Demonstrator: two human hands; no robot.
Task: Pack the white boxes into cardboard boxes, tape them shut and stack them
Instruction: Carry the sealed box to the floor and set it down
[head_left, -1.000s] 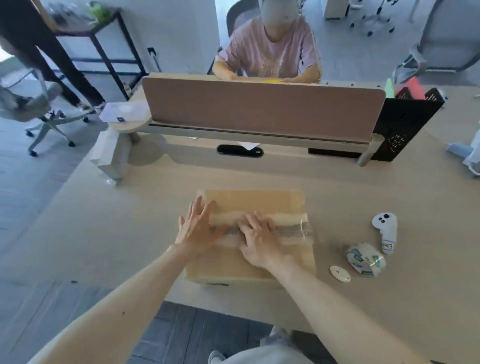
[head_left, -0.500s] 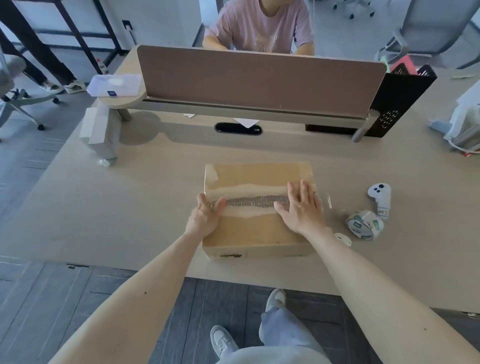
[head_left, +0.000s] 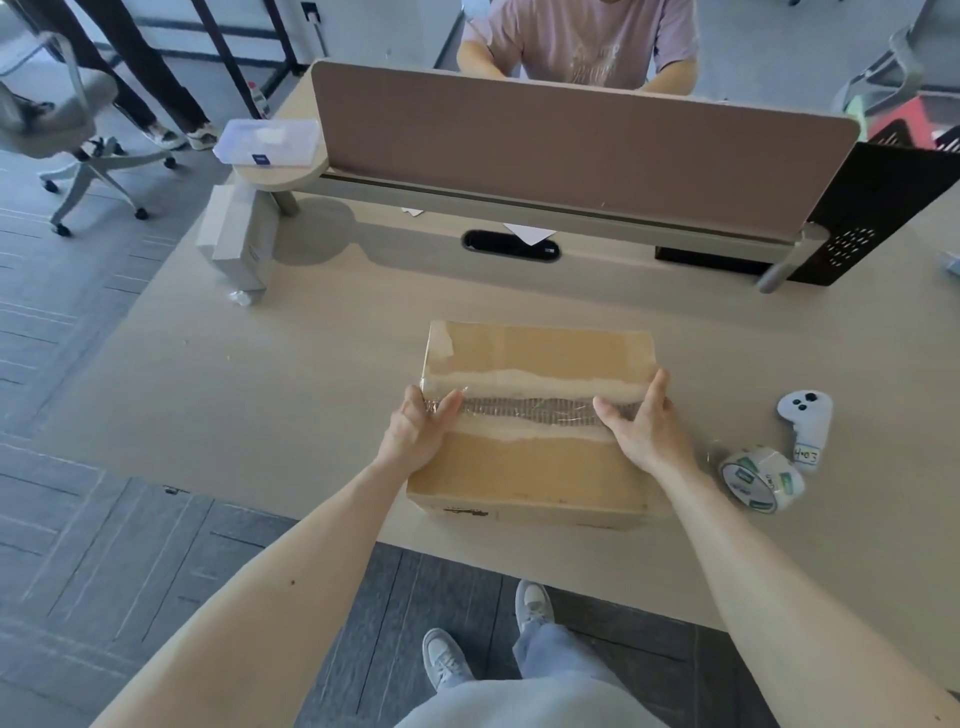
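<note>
Pressing the tape (head_left: 524, 411) ends down, left hand (head_left: 422, 428) and right hand (head_left: 643, 423), fingers straight, flanked the cardboard box (head_left: 519, 467) near the front edge of the surface (head_left: 291, 374). Sealing seemed done; stacking would need a two-sided lift.

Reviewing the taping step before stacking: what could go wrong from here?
1. The tape looks wrinkled along the seam between the left hand and right hand; it may seal poorly.
2. The box sits near the table's front edge; a hard pull could slide it off.
3. The roll lies close by the right forearm and might get knocked.
</note>
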